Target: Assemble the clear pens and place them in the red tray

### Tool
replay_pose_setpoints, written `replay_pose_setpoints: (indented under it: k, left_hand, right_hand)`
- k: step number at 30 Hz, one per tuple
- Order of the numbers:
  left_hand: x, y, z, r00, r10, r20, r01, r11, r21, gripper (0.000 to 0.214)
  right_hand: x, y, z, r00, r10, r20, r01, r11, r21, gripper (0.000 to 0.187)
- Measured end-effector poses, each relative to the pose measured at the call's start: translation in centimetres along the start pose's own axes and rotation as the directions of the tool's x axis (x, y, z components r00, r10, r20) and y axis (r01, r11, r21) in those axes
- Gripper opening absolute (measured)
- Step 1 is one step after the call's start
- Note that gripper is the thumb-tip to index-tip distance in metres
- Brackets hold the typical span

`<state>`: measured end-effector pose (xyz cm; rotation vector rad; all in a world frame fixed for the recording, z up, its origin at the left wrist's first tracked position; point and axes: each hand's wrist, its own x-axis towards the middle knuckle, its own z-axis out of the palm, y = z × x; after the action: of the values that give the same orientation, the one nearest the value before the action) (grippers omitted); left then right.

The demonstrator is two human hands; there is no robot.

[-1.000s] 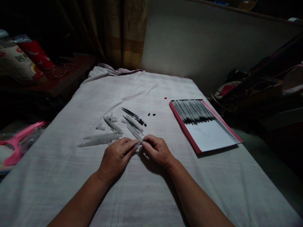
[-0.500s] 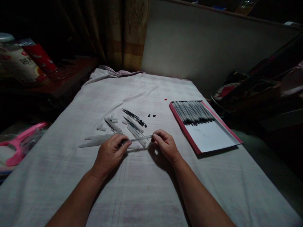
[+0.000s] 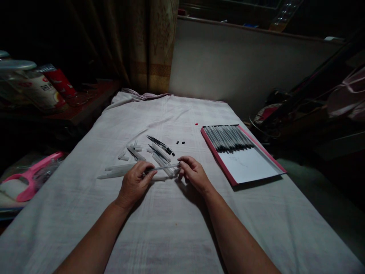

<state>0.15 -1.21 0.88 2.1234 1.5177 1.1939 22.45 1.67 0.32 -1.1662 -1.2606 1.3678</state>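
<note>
A clear pen barrel (image 3: 165,166) is held level between my two hands. My left hand (image 3: 136,182) is closed around its left part, with something dark showing at the fingers. Thumb and fingertips of my right hand (image 3: 194,174) pinch the barrel's right end, hiding its tip. Just beyond lie dark pen refills (image 3: 161,143) and more clear barrels (image 3: 115,173), some tucked under or behind my left hand. Short clear pen caps (image 3: 123,155) are scattered to the left. Small black plugs (image 3: 183,142) sit past my right hand.
To the right, a pink-edged box (image 3: 218,163) holds a row of pens with black ends. A tiny red piece (image 3: 196,124) lies farther back. Pink scissors (image 3: 30,179) are beyond the left edge of the cloth-covered surface (image 3: 159,236); jars (image 3: 42,89) stand on a side table.
The view has tilted up slightly, shifting everything a little. Both hands keep the barrel; the fingers of my right hand have shifted slightly at its end.
</note>
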Motion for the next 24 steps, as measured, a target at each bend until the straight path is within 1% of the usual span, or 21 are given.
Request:
replay_pose_setpoints:
  k: [2, 3, 5, 6, 7, 9, 10, 12, 13, 15, 17, 20, 22, 24]
  left_hand:
    - [0.1, 0.2, 0.1, 1.0, 0.029, 0.011, -0.029, 1.0, 0.008, 0.012]
    - [0.1, 0.4, 0.2, 0.998, 0.051, 0.024, -0.051, 0.999, 0.011, 0.013]
    - [0.5, 0.7, 0.2, 0.993, 0.095, 0.074, -0.096, 0.995, 0.016, 0.015]
    - [0.8, 0.7, 0.2, 0.988, 0.111, 0.106, -0.114, 0.993, 0.017, 0.016]
    - [1.3, 0.6, 0.0, 0.984, 0.12, 0.133, -0.124, 0.992, 0.021, 0.018]
    - [2.6, 0.0, -0.5, 0.981, 0.107, 0.161, -0.117, 0.992, 0.048, 0.022]
    - [3.4, -0.5, -0.8, 0.985, 0.078, 0.155, -0.093, 0.992, 0.089, 0.025]
    - [5.3, -1.6, -1.5, 0.987, 0.011, 0.16, -0.047, 0.973, 0.227, 0.027]
    - [6.2, -2.2, -1.7, 0.98, -0.017, 0.197, -0.045, 0.95, 0.309, 0.027]
    - [7.8, -3.3, -1.9, 0.954, -0.06, 0.295, -0.085, 0.886, 0.455, 0.025]
    - [9.1, -4.0, -1.8, 0.922, -0.089, 0.378, -0.14, 0.832, 0.538, 0.024]
    - [10.3, -4.4, -1.2, 0.907, -0.095, 0.41, -0.168, 0.812, 0.559, 0.019]
    - [10.6, -4.3, -1.0, 0.909, -0.091, 0.407, -0.169, 0.813, 0.557, 0.014]
    - [10.5, -3.8, -1.1, 0.913, -0.081, 0.4, -0.171, 0.814, 0.555, 0.015]
  right_hand:
    - [-0.2, 0.1, 0.1, 0.997, -0.059, 0.053, 0.061, 0.997, -0.04, 0.047]
    - [-0.3, 0.1, 0.1, 0.991, -0.097, 0.089, 0.105, 0.991, -0.086, 0.048]
    - [-0.5, 0.1, 0.1, 0.976, -0.163, 0.146, 0.19, 0.962, -0.196, 0.032]
    - [-0.5, 0.1, -0.1, 0.972, -0.181, 0.153, 0.215, 0.945, -0.247, 0.024]
    - [-0.5, 0.1, -0.3, 0.972, -0.186, 0.144, 0.221, 0.931, -0.29, 0.019]
    - [-0.2, 0.2, -0.9, 0.982, -0.164, 0.09, 0.184, 0.926, -0.331, 0.019]
    - [-0.1, 0.2, -1.2, 0.987, -0.151, 0.054, 0.161, 0.93, -0.331, 0.021]
    - [0.4, 0.4, -1.9, 0.99, -0.143, -0.017, 0.131, 0.941, -0.311, 0.025]
    - [0.6, 0.5, -2.2, 0.988, -0.146, -0.05, 0.125, 0.947, -0.295, 0.027]
    - [1.0, 0.7, -2.5, 0.982, -0.157, -0.106, 0.124, 0.957, -0.263, 0.029]
    - [1.2, 0.9, -2.5, 0.978, -0.16, -0.132, 0.125, 0.962, -0.241, 0.03]
    - [1.3, 1.2, -2.4, 0.978, -0.157, -0.134, 0.124, 0.966, -0.229, 0.03]
    - [1.4, 1.3, -2.4, 0.978, -0.149, -0.148, 0.116, 0.97, -0.213, 0.03]
    - [1.4, 1.2, -2.4, 0.978, -0.128, -0.167, 0.097, 0.979, -0.18, 0.032]
